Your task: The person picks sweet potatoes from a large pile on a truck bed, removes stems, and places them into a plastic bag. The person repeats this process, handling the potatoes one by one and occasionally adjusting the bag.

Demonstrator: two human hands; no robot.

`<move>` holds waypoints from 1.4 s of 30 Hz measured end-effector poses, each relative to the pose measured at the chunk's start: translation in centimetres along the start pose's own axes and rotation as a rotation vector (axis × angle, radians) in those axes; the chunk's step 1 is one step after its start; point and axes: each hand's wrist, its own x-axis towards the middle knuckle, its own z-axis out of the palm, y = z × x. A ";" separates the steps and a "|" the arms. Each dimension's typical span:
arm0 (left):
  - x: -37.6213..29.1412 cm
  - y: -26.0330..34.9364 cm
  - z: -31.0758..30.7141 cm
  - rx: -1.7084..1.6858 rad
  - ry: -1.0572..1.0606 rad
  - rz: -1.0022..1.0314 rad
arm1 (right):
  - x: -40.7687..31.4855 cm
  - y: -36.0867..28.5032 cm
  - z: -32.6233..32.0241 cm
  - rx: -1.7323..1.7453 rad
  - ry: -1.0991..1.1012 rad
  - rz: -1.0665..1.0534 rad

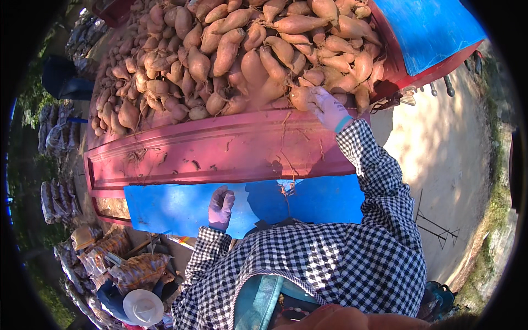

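Note:
A large heap of sweet potatoes [198, 64] lies on a red metal truck bed [222, 144] whose side panel is folded down towards me. My right hand [326, 108], in a pale glove, reaches to the heap's near right edge, its fingers on a round sweet potato [299, 98]. Over the blue sheet [173, 206] along the near side, my left hand [221, 207], also gloved, is raised with its fingers curled and nothing visible in it. Thin roots [284, 156] and small bits of debris are scattered on the red panel.
Filled plastic sacks [140, 268] stand at the lower left, beside a person in a white hat [143, 307]. More sacks [60, 202] line the left side, where another person in dark clothes [68, 80] is partly visible. A blue-topped panel [433, 33] is at the upper right; a thin metal frame [439, 231] lies on the ground.

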 end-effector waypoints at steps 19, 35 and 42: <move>-0.4 -0.8 4.6 0.065 -0.242 0.022 | 2.1 -0.3 6.3 0.499 0.435 0.474; 1.7 5.9 2.9 -0.693 -0.438 -0.173 | -5.7 -18.5 6.8 1.138 -0.210 0.308; -8.9 -6.2 -13.8 -0.788 0.244 -0.141 | -13.6 -9.3 17.8 0.551 -0.274 0.355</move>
